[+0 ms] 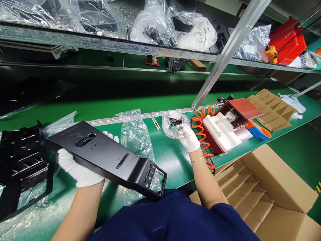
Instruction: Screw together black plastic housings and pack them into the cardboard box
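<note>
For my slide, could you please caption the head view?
Gloved left hand holds black casing, right hand at clear parts bag.

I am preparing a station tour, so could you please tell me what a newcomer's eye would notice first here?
Probably the long black plastic housing gripped in the white-gloved left hand, left of centre. Next, perhaps, the coiled orange tube beside the boxy red-and-white device, then the red plastic bin at upper right.
</note>
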The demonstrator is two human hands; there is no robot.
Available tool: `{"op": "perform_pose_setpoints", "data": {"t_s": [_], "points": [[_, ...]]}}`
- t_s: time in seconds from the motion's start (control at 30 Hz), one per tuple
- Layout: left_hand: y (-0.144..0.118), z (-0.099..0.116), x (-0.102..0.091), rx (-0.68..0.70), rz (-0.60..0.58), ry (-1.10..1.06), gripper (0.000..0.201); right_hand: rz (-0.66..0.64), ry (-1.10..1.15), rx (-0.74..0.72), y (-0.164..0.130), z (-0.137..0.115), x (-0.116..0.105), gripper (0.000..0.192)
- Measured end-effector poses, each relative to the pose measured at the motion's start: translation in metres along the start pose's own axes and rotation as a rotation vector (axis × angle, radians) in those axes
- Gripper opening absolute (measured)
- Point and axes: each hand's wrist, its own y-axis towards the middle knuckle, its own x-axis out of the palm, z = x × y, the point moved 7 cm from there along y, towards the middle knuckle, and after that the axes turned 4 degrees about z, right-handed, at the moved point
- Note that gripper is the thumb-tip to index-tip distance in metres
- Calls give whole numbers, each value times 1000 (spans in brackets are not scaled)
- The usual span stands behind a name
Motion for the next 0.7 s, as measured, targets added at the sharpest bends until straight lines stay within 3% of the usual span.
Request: {"op": "perform_pose_setpoints", "data": {"t_s": [0.17, 0.37, 0.53, 0.7], "points": [[-1, -1, 2, -1, -32, -10, 60, 0, 104, -22, -5, -2, 2, 48], [3, -3, -2, -15, -46, -37, 67, -86, 113, 61, -21, -8, 14, 48], [3, -5, -5, -13, -28, -50, 73, -181, 44, 143, -33, -13, 32, 50], [0, -4, -1, -11, -53, -69, 72, -179, -100, 88, -38, -12, 47, 50]]}}
